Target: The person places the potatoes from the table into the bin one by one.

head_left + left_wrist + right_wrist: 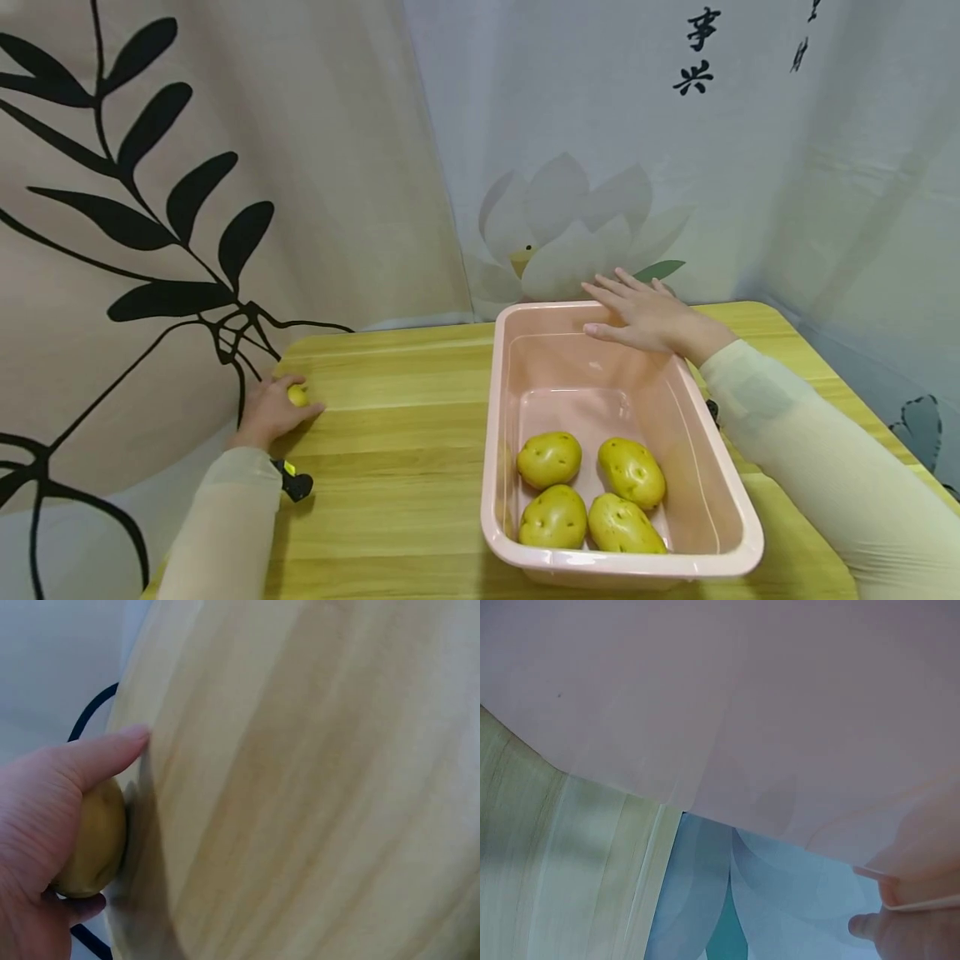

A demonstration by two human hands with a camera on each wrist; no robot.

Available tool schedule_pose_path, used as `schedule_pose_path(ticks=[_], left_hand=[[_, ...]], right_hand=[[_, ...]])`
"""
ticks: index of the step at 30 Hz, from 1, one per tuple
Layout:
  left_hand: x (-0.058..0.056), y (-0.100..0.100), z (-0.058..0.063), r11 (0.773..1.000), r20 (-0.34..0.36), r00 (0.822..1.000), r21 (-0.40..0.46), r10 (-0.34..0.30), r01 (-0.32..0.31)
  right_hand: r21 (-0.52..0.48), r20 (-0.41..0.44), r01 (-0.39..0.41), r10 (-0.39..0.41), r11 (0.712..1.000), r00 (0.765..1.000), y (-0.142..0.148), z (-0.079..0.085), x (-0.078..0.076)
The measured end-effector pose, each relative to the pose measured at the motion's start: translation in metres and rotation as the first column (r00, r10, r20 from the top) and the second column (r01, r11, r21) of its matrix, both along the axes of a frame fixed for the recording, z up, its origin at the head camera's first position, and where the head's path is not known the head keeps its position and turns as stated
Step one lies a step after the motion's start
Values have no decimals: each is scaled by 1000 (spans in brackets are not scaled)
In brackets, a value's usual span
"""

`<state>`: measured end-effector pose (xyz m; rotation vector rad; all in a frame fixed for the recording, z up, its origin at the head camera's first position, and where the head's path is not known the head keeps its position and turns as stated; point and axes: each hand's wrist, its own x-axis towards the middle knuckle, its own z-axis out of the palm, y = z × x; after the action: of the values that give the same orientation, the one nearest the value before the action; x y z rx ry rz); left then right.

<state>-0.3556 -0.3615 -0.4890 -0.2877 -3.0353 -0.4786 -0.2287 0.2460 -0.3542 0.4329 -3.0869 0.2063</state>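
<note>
At the table's left edge my left hand [272, 412] has its fingers and thumb around a yellow potato [297, 395]. In the left wrist view the thumb lies along one side of the potato [96, 838], and a fingertip shows below it; the palm hides the rest. My right hand [651, 320] rests on the far right corner of a pink plastic basin [491, 433], its fingers spread and fairly straight over the rim. Several yellow potatoes, one of them a potato [550, 459] at the left, lie in the near half of the basin.
The basin stands on the right part of a wood-grain table [397, 433]. Behind the table hangs a pale curtain [352, 167] with printed leaves, a lotus and dark characters. A dark wrist device [294, 482] sits at the left cuff.
</note>
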Motion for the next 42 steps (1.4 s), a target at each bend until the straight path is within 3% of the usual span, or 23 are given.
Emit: schedule_pose_path(ticks=[6,11,25,34,42], left_hand=[[0,3,-5,998,-43,998,-37,42,-44],[4,8,-3,998,-49,997,-22,64,-65],[13,7,1,997,-55,996,-25,69,-71],[20,12,0,999,-48,998,5,37,-36],[29,26,-6,999,-54,998,27,-29,30]], right_hand=[[1,-1,-1,1,1000,1000,1,0,1],[-4,1,1,-1,1000,1000,2,1,1],[-4,4,-8,8,1000,1000,0,3,2],[-10,10,-1,1,1000,1000,-1,3,1],[-9,19,-2,2,1000,1000,0,1,3]])
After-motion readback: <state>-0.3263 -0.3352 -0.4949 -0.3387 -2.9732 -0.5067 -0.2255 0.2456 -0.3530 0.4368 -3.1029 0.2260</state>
